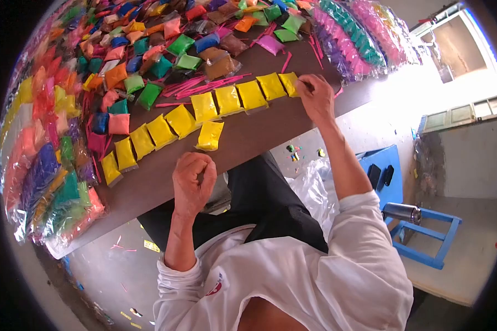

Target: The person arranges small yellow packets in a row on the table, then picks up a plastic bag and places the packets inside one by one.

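Ten yellow packets (205,107) are laid side by side in a curved row on the brown table (292,118), the line running from the lower left up to the upper right; one loose yellow packet (210,136) is set apart on the near side of the row, below its middle, close to the table edge. The left hand (194,179) is held just on the near side of the loose yellow packet, apart from it; its fingers are curled loosely inward, nothing is seen in them, and whether the fingertips meet cannot be told. The right hand (315,98) is placed at the right end of the row, with its bent fingers at the last packet; contact appears to be made at the packet's edge, but whether it is pinched cannot be told. Pink strips (199,85) are scattered behind the row; beyond them, small packets of many colours (215,62) are heaped; filled clear bags (49,165) are piled at the left, and further bagged packets (364,41) are stacked at the far right. Below the table, a crumpled clear plastic sheet (315,190) is seen beside dark trousers (270,201); a metal cylinder (401,212) is noted lying by a blue frame (428,234) at the right.
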Available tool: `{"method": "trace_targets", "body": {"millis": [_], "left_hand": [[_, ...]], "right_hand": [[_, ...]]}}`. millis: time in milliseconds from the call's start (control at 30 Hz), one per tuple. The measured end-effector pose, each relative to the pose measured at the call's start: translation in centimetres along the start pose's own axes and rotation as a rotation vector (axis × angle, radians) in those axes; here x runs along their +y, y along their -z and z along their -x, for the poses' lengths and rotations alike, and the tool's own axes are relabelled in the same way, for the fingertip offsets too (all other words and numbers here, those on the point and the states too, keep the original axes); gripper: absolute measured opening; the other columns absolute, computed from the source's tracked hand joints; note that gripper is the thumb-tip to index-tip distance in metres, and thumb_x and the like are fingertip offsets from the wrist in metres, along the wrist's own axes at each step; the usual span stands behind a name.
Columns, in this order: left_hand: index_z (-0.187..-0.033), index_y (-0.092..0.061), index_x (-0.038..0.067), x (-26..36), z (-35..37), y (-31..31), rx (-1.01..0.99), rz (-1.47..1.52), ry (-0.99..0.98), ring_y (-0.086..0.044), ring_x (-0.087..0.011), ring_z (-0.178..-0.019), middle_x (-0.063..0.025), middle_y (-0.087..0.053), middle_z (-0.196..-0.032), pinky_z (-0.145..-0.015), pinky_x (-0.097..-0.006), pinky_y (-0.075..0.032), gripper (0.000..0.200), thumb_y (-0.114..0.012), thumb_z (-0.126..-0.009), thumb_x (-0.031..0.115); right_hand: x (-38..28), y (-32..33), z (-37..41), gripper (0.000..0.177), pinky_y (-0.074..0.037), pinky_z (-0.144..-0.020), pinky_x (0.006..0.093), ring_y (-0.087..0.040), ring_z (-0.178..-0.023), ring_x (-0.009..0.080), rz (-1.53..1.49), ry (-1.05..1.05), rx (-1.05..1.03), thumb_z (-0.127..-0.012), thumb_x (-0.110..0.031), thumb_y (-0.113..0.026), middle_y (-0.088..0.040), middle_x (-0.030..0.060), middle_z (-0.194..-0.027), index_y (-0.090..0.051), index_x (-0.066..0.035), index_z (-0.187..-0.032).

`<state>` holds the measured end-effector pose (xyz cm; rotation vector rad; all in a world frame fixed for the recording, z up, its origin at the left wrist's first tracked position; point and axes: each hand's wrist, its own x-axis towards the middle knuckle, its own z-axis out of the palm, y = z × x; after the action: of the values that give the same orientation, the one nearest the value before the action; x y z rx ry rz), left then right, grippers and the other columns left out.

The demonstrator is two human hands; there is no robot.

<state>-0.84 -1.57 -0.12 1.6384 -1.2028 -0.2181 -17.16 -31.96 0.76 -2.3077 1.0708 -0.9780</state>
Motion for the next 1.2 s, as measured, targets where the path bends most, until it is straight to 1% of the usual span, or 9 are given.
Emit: {"method": "trace_targets", "body": {"millis": [67,267,467,567,767,900,933,1033,1200], "left_hand": [[-0.074,-0.059,0.000,0.1,0.5,0.0,0.029,0.017,0.028,-0.059,-0.0252,-0.073,-0.0112,-0.064,-0.080,-0.067,-0.0336,-0.048,0.010,-0.063,-0.082,0.003],[-0.072,-0.058,-0.001,0.0,0.3,0.1,0.012,0.009,0.025,-0.057,-0.0270,-0.073,-0.0119,-0.063,-0.079,-0.067,-0.0346,-0.047,0.012,-0.063,-0.083,0.003],[-0.074,-0.057,-0.001,-0.1,0.2,0.3,-0.015,-0.005,0.022,-0.056,-0.0310,-0.073,-0.0129,-0.061,-0.080,-0.066,-0.0371,-0.045,0.012,-0.063,-0.083,0.004],[-0.075,-0.056,-0.002,-0.4,0.6,0.3,-0.018,-0.017,0.039,-0.055,-0.0321,-0.074,-0.0137,-0.061,-0.080,-0.067,-0.0373,-0.045,0.012,-0.062,-0.084,0.004],[-0.075,-0.056,-0.003,-0.2,0.4,0.3,0.002,0.006,0.011,-0.056,-0.0325,-0.075,-0.0157,-0.061,-0.081,-0.069,-0.0374,-0.046,0.014,-0.061,-0.086,0.005],[-0.078,-0.058,-0.003,-0.2,0.7,0.4,-0.003,0.042,0.103,-0.057,-0.0315,-0.076,-0.0157,-0.062,-0.083,-0.069,-0.0378,-0.045,0.016,-0.059,-0.089,0.009],[-0.079,-0.059,-0.003,-0.1,0.8,0.4,0.003,0.057,0.129,-0.057,-0.0313,-0.076,-0.0157,-0.062,-0.084,-0.070,-0.0380,-0.045,0.017,-0.058,-0.090,0.010],[-0.086,-0.062,-0.004,0.5,0.8,0.8,-0.019,0.141,0.260,-0.057,-0.0313,-0.078,-0.0162,-0.063,-0.088,-0.073,-0.0379,-0.045,0.018,-0.057,-0.091,0.012],[-0.089,-0.064,-0.004,-0.1,0.5,0.3,0.029,0.191,0.086,-0.058,-0.0327,-0.083,-0.0172,-0.064,-0.091,-0.078,-0.0376,-0.044,0.018,-0.058,-0.090,0.014]], "right_hand": [[-1.9,-0.8,2.0,0.017,-0.049,-0.065,0.0364,-0.064,-0.071,0.0260,-0.091,0.017,0.101,-0.085,-0.018,-0.069,-0.065,0.0136,-0.083,-0.068,-0.002,-0.090],[-10.0,-3.8,8.5,0.024,-0.048,-0.054,0.0334,-0.063,-0.064,0.0252,-0.183,0.222,-0.207,-0.085,-0.024,-0.073,-0.064,0.0129,-0.080,-0.066,-0.002,-0.092],[-13.9,-5.7,10.1,0.042,-0.049,-0.063,0.0399,-0.063,-0.078,0.0282,0.005,0.270,-0.236,-0.085,-0.041,-0.070,-0.061,0.0114,-0.090,-0.061,-0.003,-0.102],[-14.0,-6.1,10.3,0.045,-0.050,-0.072,0.0431,-0.065,-0.083,0.0296,0.010,0.173,-0.269,-0.078,-0.040,-0.077,-0.064,0.0104,-0.091,-0.063,-0.004,-0.101],[-13.0,-5.2,10.3,0.030,-0.051,-0.069,0.0354,-0.065,-0.080,0.0272,-0.307,-0.085,-0.433,-0.076,-0.021,-0.075,-0.064,0.0140,-0.087,-0.061,-0.002,-0.094],[-11.5,-4.3,10.0,0.025,-0.048,-0.062,0.0250,-0.058,-0.068,0.0091,-0.531,-0.192,-0.438,-0.076,-0.010,-0.074,-0.063,0.0024,-0.080,-0.058,-0.002,-0.094],[-11.6,-3.9,9.8,0.023,-0.052,-0.071,0.0276,-0.063,-0.082,0.0132,-0.590,-0.318,-0.515,-0.078,-0.014,-0.074,-0.065,0.0089,-0.089,-0.059,-0.001,-0.091],[-12.8,-3.2,10.2,0.023,-0.053,-0.076,0.0255,-0.063,-0.084,0.0119,-0.905,-0.337,-0.531,-0.081,-0.010,-0.071,-0.066,0.0089,-0.095,-0.062,0.001,-0.099],[-13.2,-2.5,10.5,0.030,-0.052,-0.080,0.0236,-0.063,-0.086,0.0092,-0.860,-0.318,-0.793,-0.087,-0.007,-0.067,-0.067,0.0061,-0.098,-0.061,0.001,-0.115]]}}
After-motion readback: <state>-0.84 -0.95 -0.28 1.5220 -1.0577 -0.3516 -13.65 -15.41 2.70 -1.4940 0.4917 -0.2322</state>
